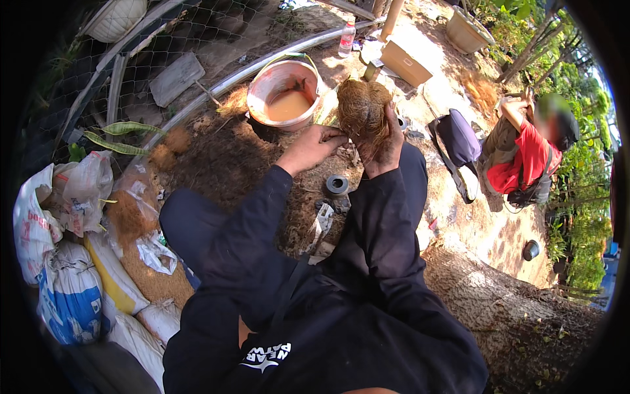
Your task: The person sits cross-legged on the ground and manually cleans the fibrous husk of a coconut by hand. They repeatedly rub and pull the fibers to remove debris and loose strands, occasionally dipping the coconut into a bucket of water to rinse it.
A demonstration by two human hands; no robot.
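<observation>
A two-lobed bundle of brown coconut fibre [362, 106] is held up in front of me, with a dark crease down its middle. My right hand [384, 150] supports it from below and along its right side, the fingers partly hidden behind it. At the bundle's lower left edge is my left hand [315, 145], thumb and fingertips drawn together; whether a strand is pinched there is too small to tell. Below the hands, a dark grey spool [337, 184] with a round hole stands on the ground between my legs.
Beyond my left hand stands a bucket [307, 118] of murky orange-brown water. Filled sacks [71, 290] and loose fibre [130, 214] lie at left. A plastic bottle [347, 39] and cardboard box [406, 64] are ahead. Right are a purple-grey bag [457, 138], a seated person [524, 157] and a tree trunk [492, 290].
</observation>
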